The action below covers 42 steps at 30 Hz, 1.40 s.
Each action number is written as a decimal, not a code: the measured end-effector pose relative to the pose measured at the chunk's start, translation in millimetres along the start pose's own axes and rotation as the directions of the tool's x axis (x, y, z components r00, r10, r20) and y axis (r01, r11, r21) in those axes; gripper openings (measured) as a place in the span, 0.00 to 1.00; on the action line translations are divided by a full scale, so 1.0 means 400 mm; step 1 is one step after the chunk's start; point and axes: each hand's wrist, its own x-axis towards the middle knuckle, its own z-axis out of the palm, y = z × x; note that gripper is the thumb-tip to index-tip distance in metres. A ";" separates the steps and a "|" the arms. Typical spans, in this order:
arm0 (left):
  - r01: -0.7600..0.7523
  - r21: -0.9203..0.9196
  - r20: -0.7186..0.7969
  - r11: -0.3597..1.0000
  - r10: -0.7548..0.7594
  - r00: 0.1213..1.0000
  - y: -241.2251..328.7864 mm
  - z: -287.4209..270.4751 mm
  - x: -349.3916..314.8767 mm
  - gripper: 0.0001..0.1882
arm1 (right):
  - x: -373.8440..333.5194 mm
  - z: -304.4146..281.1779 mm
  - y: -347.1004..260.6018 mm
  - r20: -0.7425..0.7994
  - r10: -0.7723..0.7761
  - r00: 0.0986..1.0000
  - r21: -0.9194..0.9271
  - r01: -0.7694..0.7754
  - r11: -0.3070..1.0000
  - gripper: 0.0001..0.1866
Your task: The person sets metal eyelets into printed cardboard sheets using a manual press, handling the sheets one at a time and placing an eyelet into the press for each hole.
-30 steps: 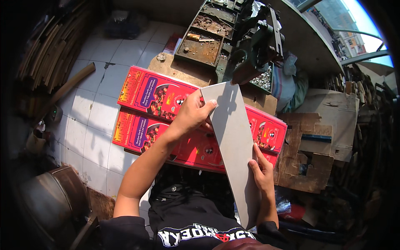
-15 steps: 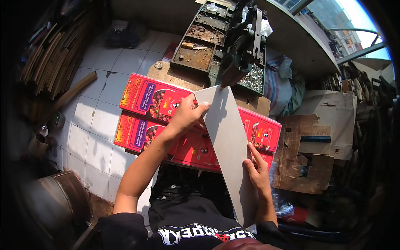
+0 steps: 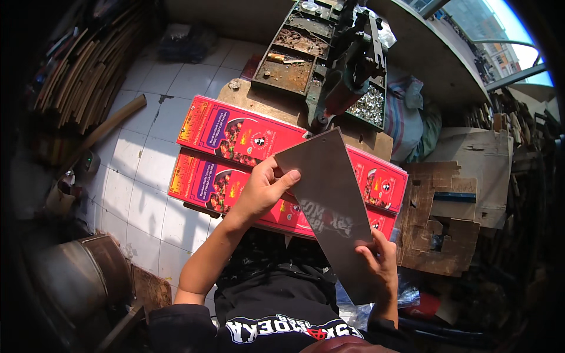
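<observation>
A long, thin board (image 3: 323, 182) with a glossy dark grey face slants across the middle, reflecting the lettering of my shirt. My left hand (image 3: 262, 191) pinches its left edge near the far end, thumb on top. Lower down, my right hand (image 3: 379, 259) grips the right edge. The board's far corner is just short of the lower end of a dark press (image 3: 344, 88). Under the board lie red printed boards in two rows, a far row (image 3: 203, 126) and a near row (image 3: 191, 176), both partly covered by the board and my left hand.
A metal tray with compartments (image 3: 285, 73) flanks the press on the left, and another holds small shiny metal pieces (image 3: 371, 106) on the right. Cut cardboard (image 3: 435, 253) lies at right. A metal drum (image 3: 88, 276) stands lower left, with stacked sheets (image 3: 82, 76) beyond.
The board has come back from the press towards me and tilted, its face turning from pale to dark and reflective. Both hands keep their grip. The whole view has shifted slightly.
</observation>
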 end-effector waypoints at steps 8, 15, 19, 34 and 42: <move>-0.440 0.103 0.110 0.892 0.430 0.896 0.036 0.034 -0.024 0.26 | -0.025 -0.135 -0.121 0.060 -0.627 0.777 -0.757 0.445 0.478 0.18; -0.547 0.040 0.208 0.836 0.529 0.823 0.060 0.050 -0.015 0.30 | -0.049 -0.161 -0.150 0.150 -0.671 0.726 -0.850 0.441 0.287 0.19; -0.556 0.102 0.215 0.825 0.527 0.822 0.072 0.047 -0.029 0.27 | -0.048 -0.148 -0.138 0.086 -0.703 0.706 -0.852 0.417 0.315 0.20; 0.055 -0.045 0.030 0.997 -0.054 0.998 0.045 -0.023 0.064 0.18 | -0.022 0.001 0.000 0.074 0.133 0.988 0.180 -0.144 0.973 0.34; -0.019 0.104 -0.078 0.994 0.028 0.997 0.011 -0.034 0.202 0.21 | 0.063 0.042 0.027 0.065 0.206 0.976 0.426 -0.214 0.879 0.33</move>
